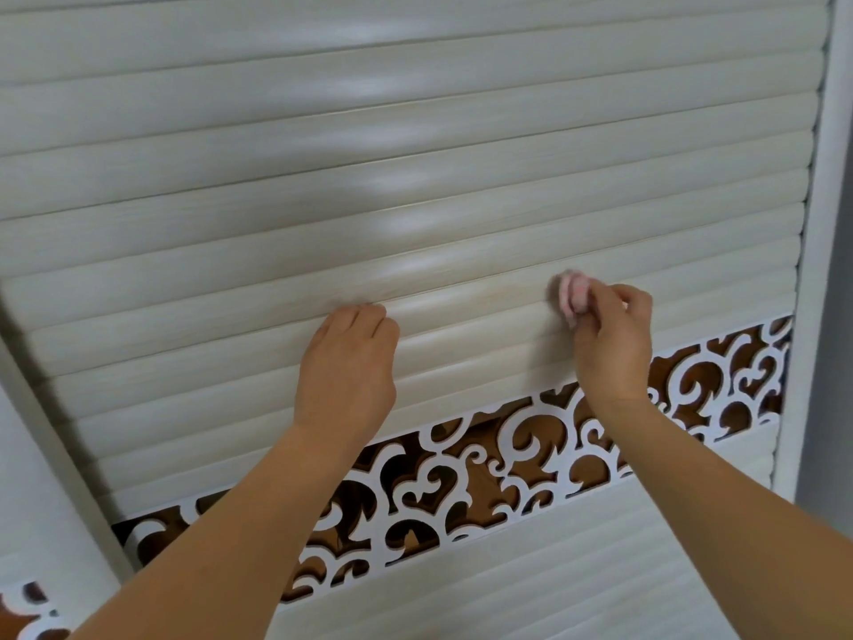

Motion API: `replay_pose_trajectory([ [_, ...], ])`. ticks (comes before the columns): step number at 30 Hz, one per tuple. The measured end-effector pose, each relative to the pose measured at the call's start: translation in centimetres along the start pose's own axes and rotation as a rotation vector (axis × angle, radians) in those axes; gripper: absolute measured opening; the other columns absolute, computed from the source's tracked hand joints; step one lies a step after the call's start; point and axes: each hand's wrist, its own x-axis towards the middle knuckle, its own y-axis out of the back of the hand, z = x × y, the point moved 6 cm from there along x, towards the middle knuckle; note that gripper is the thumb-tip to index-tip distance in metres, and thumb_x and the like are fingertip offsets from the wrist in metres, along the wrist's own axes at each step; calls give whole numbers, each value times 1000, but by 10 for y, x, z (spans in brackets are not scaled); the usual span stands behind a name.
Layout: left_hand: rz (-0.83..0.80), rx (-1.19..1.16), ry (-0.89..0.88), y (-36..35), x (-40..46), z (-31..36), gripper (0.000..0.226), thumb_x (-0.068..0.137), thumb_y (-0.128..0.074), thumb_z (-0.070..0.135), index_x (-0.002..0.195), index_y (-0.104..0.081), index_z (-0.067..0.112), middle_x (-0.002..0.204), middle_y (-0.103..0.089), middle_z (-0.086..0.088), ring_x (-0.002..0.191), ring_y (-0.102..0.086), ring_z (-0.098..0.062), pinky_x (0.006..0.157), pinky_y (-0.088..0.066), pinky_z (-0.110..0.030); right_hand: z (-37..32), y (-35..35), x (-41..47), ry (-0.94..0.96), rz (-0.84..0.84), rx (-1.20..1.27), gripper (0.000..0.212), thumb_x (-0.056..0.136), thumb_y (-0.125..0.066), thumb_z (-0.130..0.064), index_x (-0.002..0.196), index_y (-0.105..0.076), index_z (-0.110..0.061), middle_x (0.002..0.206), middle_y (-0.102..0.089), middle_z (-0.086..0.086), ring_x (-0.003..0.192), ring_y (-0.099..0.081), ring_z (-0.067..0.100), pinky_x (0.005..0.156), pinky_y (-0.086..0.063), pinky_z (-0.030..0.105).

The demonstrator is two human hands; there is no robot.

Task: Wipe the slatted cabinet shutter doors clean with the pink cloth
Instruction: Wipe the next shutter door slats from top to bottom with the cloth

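Observation:
A cream slatted shutter door [323, 187] fills most of the view, its slats running slightly uphill to the right. My right hand [611, 344] pinches a small bunched pink cloth [572, 293] and holds it against a slat right of centre. My left hand [351, 362] rests on the slats to the left, with its fingertips curled onto a slat edge and nothing in it. About a hand's width of bare slat separates the two hands.
A white fretwork band with brown scroll cut-outs [461, 478] crosses the door below the hands. More slats [531, 579] continue under it. A white door frame [826, 224] runs down the right side, and a neighbouring door edge [41, 408] slants at the left.

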Motion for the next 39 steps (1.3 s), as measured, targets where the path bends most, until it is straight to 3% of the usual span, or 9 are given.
replay_pose_trajectory([
  [3,0,8,4,-1,1,1,36,65,-21,-3,68,-57,2,85,-65,-16,83,-60,-35,70,-54,-42,-2,-1,-2,-151,77,133,29,97,-52,-24,124,-56,-16,116,-54,-5,95,-54,7,83,-40,14],
  [7,13,1,-3,-1,0,0,36,64,-20,-3,68,-56,3,87,-65,-15,84,-60,-35,71,-54,-43,-20,-18,-16,-341,115,253,31,94,-57,-26,124,-61,-21,104,-52,-7,106,-51,18,95,-42,34],
  [13,21,-9,-22,-3,0,-3,34,62,-22,-3,67,-54,4,90,-64,-16,85,-60,-36,72,-54,-43,-78,-59,-53,-100,-21,332,20,95,-56,-28,112,-66,-25,88,-45,-16,74,-51,-5,67,-35,5],
  [16,20,-4,-25,-3,0,-2,32,64,-24,-2,68,-55,3,92,-65,-17,88,-61,-36,73,-54,-42,-104,-60,-64,117,-101,249,17,91,-62,-26,107,-68,-25,87,-49,-12,72,-53,6,61,-43,24],
  [19,23,0,-29,-3,-1,-3,32,64,-25,-3,69,-56,3,94,-66,-18,91,-61,-37,76,-54,-43,-108,-52,-55,343,-85,77,18,79,-73,-17,96,-72,-18,83,-58,6,59,-53,20,48,-39,24],
  [26,18,15,-30,-4,-2,-2,33,63,-25,-6,69,-56,3,94,-65,-18,91,-61,-36,78,-53,-45,-37,-14,3,-50,-39,-59,24,94,-57,-30,117,-64,-26,111,-53,6,81,-51,19,70,-39,27],
  [30,13,5,-25,-6,-3,-3,34,65,-25,-6,71,-58,2,95,-65,-19,94,-61,-37,79,-53,-48,-18,1,27,-69,67,-16,23,90,-63,-18,111,-64,-9,124,-49,10,108,-50,28,87,-48,40],
  [34,-10,-28,-37,-3,-5,-3,34,65,-24,-5,70,-57,2,100,-65,-20,98,-61,-37,83,-53,-47,-33,-13,19,29,27,-115,21,97,-49,-15,111,-63,-9,110,-62,10,103,-53,28,74,-37,26],
  [39,35,-50,-26,12,-16,-16,28,68,-28,-3,66,-54,8,103,-66,-16,100,-61,-33,92,-44,-42,-88,-30,-23,248,46,6,22,87,-59,0,109,-61,-2,89,-67,15,80,-59,31,63,-49,38],
])
